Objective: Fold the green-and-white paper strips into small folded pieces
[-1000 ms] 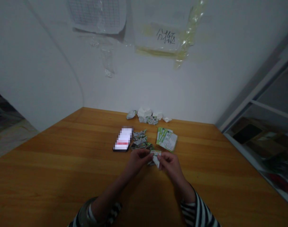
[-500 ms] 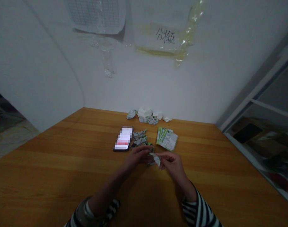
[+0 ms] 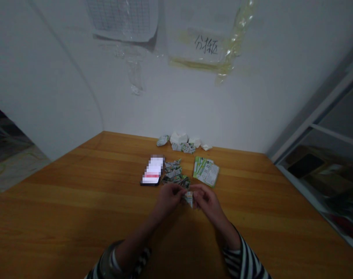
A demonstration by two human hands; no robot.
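Note:
Between my hands, over the near middle of the table, is a small folded piece of printed paper (image 3: 188,198) that narrows to a point at its lower end. My left hand (image 3: 170,198) pinches its left side between thumb and fingers. On the other side, my right hand (image 3: 207,199) has its fingers closed at the paper's right edge. Just beyond them lie several folded printed paper pieces (image 3: 173,171), the nearest partly hidden by my left hand. A fanned stack of green and white printed sheets (image 3: 207,171) lies beyond my right hand.
A phone (image 3: 153,170) with a lit, blurred screen lies left of the folded pieces. Crumpled white and printed papers (image 3: 179,140) sit against the wall. The wooden table (image 3: 107,201) meets a shelf unit (image 3: 316,155) on the right. Taped papers hang on the wall.
My left hand has turned and closed in a pinch on the paper, its fingers less stretched out. The paper now shows a flatter, pointed face. My right hand has shifted only slightly.

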